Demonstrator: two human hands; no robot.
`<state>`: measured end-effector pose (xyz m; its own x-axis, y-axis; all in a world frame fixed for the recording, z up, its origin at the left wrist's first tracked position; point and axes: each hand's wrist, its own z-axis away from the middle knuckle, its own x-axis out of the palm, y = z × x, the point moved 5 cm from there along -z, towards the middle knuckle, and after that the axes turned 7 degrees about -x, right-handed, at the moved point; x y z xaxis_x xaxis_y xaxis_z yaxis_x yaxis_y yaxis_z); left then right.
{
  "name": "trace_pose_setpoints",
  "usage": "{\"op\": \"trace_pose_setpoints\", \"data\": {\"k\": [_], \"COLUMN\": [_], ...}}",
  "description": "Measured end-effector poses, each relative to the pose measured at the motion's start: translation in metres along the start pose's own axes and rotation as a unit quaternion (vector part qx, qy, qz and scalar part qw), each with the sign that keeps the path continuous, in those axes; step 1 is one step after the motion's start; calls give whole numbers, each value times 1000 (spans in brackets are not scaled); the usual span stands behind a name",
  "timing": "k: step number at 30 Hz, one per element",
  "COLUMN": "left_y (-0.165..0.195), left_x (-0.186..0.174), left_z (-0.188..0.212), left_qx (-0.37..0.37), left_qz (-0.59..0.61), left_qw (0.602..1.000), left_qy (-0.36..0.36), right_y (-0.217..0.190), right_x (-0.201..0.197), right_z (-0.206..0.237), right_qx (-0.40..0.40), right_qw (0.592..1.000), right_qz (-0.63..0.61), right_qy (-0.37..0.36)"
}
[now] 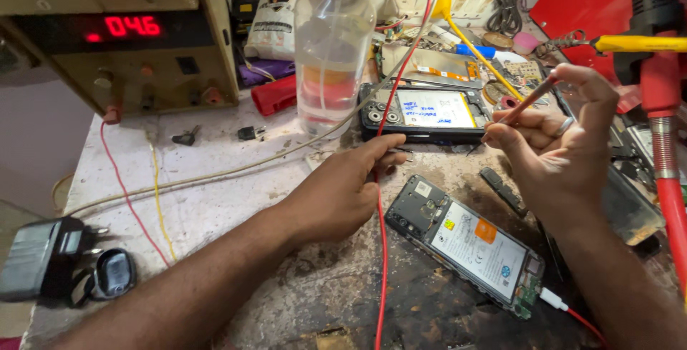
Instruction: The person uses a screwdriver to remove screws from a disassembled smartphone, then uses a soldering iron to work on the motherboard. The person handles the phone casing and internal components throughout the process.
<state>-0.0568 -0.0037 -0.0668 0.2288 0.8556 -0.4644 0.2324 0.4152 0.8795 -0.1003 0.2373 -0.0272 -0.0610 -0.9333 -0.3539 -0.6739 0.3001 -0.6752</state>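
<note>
Right hand (565,135) pinches a thin probe (526,103) above the opened phone (429,110) at upper centre; left hand (343,192), loosely curled, should steady the red wire (380,250).

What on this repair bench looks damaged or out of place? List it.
Two phones lie with their backs off: one near the front edge, battery and board bare, one beyond the left hand. The worktop is stained and scorched dark toward the front. The right hand holds a thin tool.
</note>
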Motion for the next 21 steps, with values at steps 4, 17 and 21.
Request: {"op": "trace_pose_setpoints", "data": {"k": [4, 17, 21], "left_y": [1, 2, 2], "left_x": [-2, -4, -4], "left_z": [0, 0, 0], "left_qx": [1, 28, 12], "left_qz": [-10, -31, -23], "left_qw": [1000, 999, 1000], "left_qy": [10, -16, -16], "right_y": [-17, -44, -42], "right_x": [11, 54, 54], "right_z": [-3, 14, 17], "right_qx": [-37, 14, 18], "right_qw": [999, 992, 992], "right_qz": [3, -92, -97], "right_qy": [-32, -81, -81]}}
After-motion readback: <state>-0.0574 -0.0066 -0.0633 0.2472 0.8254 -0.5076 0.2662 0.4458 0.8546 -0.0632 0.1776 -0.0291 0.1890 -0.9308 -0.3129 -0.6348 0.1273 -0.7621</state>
